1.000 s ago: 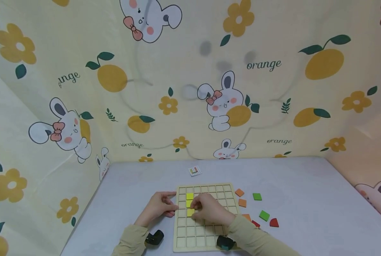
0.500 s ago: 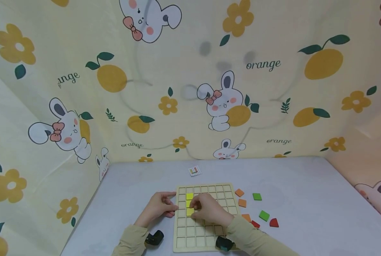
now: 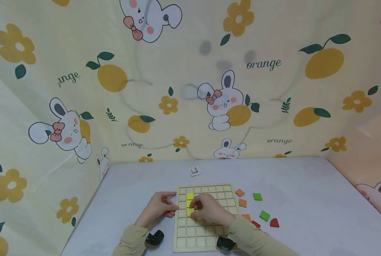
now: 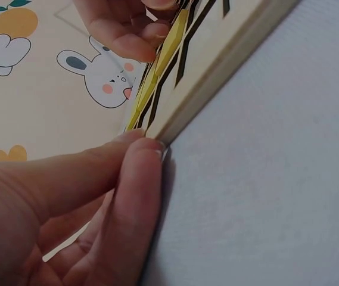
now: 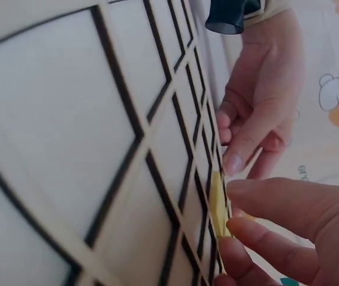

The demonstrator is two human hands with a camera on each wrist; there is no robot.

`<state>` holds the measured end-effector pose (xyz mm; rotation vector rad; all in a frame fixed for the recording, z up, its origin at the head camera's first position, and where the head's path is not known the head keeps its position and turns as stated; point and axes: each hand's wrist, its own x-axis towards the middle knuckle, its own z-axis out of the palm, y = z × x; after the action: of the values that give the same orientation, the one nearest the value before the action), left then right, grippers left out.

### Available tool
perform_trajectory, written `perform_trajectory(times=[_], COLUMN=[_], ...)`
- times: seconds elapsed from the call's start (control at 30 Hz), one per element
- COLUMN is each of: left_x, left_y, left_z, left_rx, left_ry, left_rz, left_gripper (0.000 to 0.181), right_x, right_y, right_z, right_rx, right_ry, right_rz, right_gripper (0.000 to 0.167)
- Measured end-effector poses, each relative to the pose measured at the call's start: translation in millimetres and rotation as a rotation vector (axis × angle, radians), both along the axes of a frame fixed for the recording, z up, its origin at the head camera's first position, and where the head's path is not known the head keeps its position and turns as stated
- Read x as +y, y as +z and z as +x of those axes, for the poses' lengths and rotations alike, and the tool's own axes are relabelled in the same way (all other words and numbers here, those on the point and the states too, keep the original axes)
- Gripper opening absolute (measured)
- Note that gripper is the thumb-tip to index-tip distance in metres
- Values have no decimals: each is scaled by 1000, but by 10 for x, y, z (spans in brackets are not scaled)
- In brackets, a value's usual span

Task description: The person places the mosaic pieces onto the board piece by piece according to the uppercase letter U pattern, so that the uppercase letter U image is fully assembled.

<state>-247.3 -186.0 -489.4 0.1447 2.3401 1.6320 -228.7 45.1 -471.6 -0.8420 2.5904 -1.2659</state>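
A wooden grid board lies on the table, with a column of yellow square tiles in its upper left part. My right hand holds the nearest yellow tile between thumb and fingers at its cell; in the right wrist view the fingertips cover part of that tile. Farther up the column lie a second yellow tile and a third yellow tile. My left hand rests against the board's left edge, index finger and thumb set apart along it. Its lower fingers are partly hidden.
To the right of the board lie orange tiles, green tiles and red pieces, some partly behind the right sleeve. A small pattern card lies beyond the board. A printed cloth hangs behind the table.
The nearest yellow tile has shifted very slightly away from me under the right fingers. My left hand and the board have stayed in place.
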Motion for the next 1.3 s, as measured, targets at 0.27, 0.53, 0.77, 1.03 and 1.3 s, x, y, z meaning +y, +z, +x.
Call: perform_trajectory(times=[0.27, 0.53, 0.77, 1.03, 1.3], left_x=[9, 52, 52, 33, 19], left_y=[3, 14, 22, 18, 7], left_z=[1, 1, 6, 13, 7], left_rx=[-5, -6, -6, -3, -5], left_ry=[1, 27, 32, 25, 27], left_rz=[2, -31, -31, -16, -18], left_gripper=[64, 65, 65, 65, 65], right_x=[203, 730, 1295, 1800, 1966], right_y=[97, 236, 350, 363, 182], right_z=[-14, 50, 130, 221, 297], right_rx=[-52, -55, -9, -26, -55], right_ry=[27, 4, -18, 82, 138], right_rz=[-61, -80, -24, 32, 86], right_gripper=[19, 21, 23, 24, 27])
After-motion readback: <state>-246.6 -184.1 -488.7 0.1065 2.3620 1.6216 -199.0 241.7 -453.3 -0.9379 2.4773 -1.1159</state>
